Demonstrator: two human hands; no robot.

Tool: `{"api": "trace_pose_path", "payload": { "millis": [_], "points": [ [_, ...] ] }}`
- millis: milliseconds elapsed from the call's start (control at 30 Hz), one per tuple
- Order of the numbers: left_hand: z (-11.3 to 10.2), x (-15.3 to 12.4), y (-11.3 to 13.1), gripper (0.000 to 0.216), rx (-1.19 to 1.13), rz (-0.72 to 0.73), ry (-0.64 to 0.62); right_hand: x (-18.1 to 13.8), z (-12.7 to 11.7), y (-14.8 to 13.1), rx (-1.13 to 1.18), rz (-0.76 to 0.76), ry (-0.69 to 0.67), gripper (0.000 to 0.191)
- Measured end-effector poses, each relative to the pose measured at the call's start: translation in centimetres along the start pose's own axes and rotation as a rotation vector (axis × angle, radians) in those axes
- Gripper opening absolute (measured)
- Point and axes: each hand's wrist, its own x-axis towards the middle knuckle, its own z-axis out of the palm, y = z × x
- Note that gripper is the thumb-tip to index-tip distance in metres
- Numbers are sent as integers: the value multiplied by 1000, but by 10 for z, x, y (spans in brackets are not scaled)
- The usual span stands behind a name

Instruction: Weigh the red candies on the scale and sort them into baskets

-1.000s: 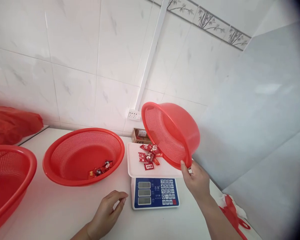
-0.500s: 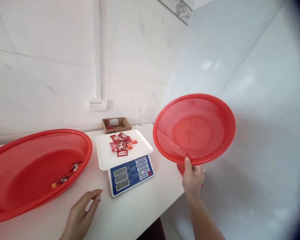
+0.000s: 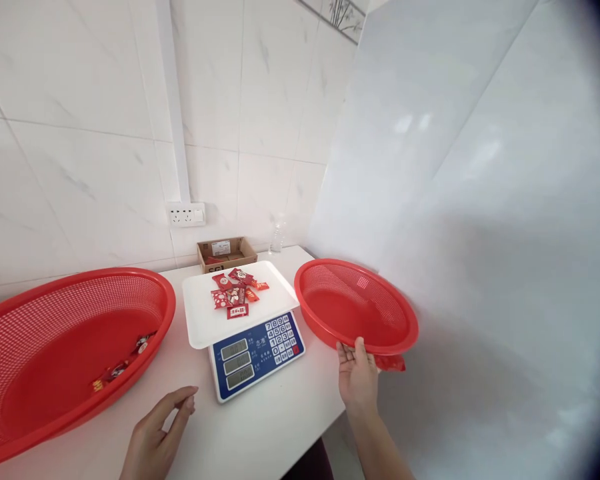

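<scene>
My right hand (image 3: 359, 381) holds the near rim of a round red plastic basket (image 3: 330, 328), thumb at the rim and fingers below it. This basket sits low at the table's right end, beside a digital scale (image 3: 260, 357). Several red-wrapped sweets (image 3: 236, 295) lie on the scale's white tray (image 3: 200, 313). Left of the scale, my left hand (image 3: 157, 433) hovers over the table near its front, thumb and forefinger tips together with nothing visible between them. A larger red basket (image 3: 145, 277) stands at the left with several wrapped sweets (image 3: 123, 367) inside.
A small open cardboard box (image 3: 227, 255) stands behind the scale, near a clear plastic bottle (image 3: 277, 237). A wall socket (image 3: 187, 214) is above. Part of a red object (image 3: 393, 363) shows beneath the right basket. A smooth wall panel (image 3: 470, 267) borders the right side.
My right hand has lowered the right basket from a raised, tilted position to beside the scale. My left hand has barely moved. The scale's displays now show digits, and the view has shifted slightly.
</scene>
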Motion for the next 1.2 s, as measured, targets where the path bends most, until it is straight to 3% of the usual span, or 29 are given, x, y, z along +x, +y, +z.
{"api": "trace_pose_path", "payload": {
  "millis": [233, 333, 400, 467, 567, 700, 767, 867, 967, 1200],
  "points": [
    [0, 0, 3, 25, -42, 1, -9, -2, -10, 5, -79, -3, 32, 25],
    [1, 0, 8, 23, -66, 35, 0, -15, -11, 12, -194, 95, 18, 31],
    [1, 0, 9, 23, -76, 52, 11, -25, -3, 17, -381, 145, -108, 36],
    [2, 0, 9, 22, -86, 62, 12, -32, 15, 19, -609, 107, -330, 39],
    [3, -1, 8, 21, -96, 67, -5, -28, 58, 24, -896, -112, -671, 42],
    [3, -3, 5, 20, -101, 59, -16, -5, 122, 47, -1202, -518, -1047, 47],
    [3, -4, 5, 20, -96, 59, -17, 3, 147, 62, -1370, -587, -1182, 54],
    [2, -4, 5, 19, -91, 71, -21, 6, 168, 79, -1591, -564, -1285, 64],
    [2, -4, 6, 19, -89, 97, -22, 4, 174, 86, -1653, -562, -1317, 60],
    [1, -6, 10, 19, -74, 122, -42, 5, 170, 89, -1351, -616, -1342, 23]
  ]
}}
